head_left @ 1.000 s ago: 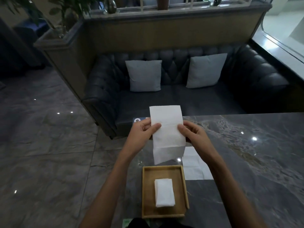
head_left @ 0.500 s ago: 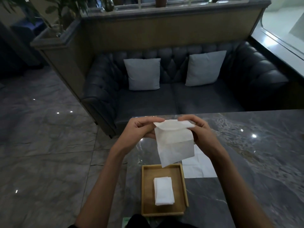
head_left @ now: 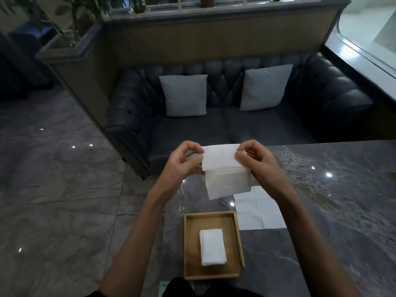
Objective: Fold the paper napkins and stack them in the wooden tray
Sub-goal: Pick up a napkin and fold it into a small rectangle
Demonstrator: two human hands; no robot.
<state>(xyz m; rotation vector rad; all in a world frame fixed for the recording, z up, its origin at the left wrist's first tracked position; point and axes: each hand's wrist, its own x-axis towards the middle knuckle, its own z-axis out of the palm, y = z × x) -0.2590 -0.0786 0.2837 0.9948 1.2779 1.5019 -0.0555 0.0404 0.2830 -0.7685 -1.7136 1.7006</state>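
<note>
I hold a white paper napkin (head_left: 225, 170) in the air above the dark marble table (head_left: 321, 189). Its upper part is folded over toward me, covering about half of the lower part. My left hand (head_left: 184, 161) pinches its left edge and my right hand (head_left: 255, 159) pinches its right edge. Below them, near the table's front edge, sits the wooden tray (head_left: 188, 245) with a small stack of folded napkins (head_left: 212, 247) in its middle. An unfolded white napkin (head_left: 259, 213) lies flat on the table just right of the tray's far corner.
The table's left edge runs just left of the tray, with grey floor tiles (head_left: 53, 200) beyond. A dark tufted sofa (head_left: 225, 125) with two grey cushions stands behind the table. A green-edged item (head_left: 165, 288) peeks out at the bottom.
The napkin stood tall and flat between my hands; its top edge has been brought over and down toward me, so it is now folded about in half.
</note>
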